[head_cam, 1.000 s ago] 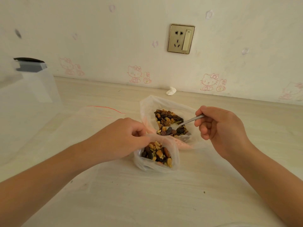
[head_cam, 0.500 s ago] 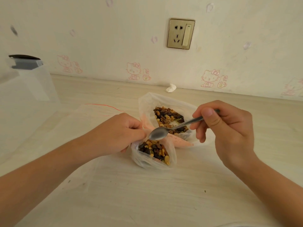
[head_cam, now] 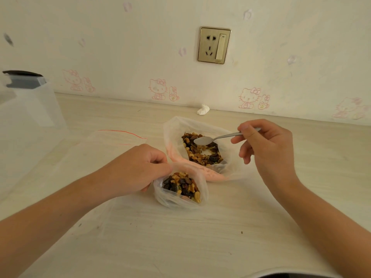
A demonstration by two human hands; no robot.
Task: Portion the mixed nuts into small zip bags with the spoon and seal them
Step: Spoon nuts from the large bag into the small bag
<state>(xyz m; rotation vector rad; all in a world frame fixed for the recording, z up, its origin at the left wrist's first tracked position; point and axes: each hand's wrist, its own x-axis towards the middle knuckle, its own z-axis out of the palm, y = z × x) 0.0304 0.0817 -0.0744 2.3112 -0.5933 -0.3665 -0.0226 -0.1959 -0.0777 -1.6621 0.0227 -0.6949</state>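
A small clear zip bag [head_cam: 170, 201] stands open on the table, partly filled with mixed nuts [head_cam: 181, 186]. My left hand [head_cam: 132, 169] pinches its left rim and holds the mouth open. Behind it lies a larger open plastic bag [head_cam: 172, 129] with more mixed nuts [head_cam: 202, 153] inside. My right hand [head_cam: 267, 145] grips the handle of a metal spoon [head_cam: 202, 140]. The spoon's bowl looks empty and hovers over the nuts in the large bag.
A flat empty zip bag with a red seal line [head_cam: 112, 143] lies left of the large bag. A clear plastic container [head_cam: 30, 109] stands at the far left. A crumpled white scrap [head_cam: 203, 109] sits by the wall, under a wall socket [head_cam: 214, 45].
My right hand brought the spoon from the large bag to over the small bag, then back over the large bag with the bowl empty. The left hand stayed on the small bag's rim.
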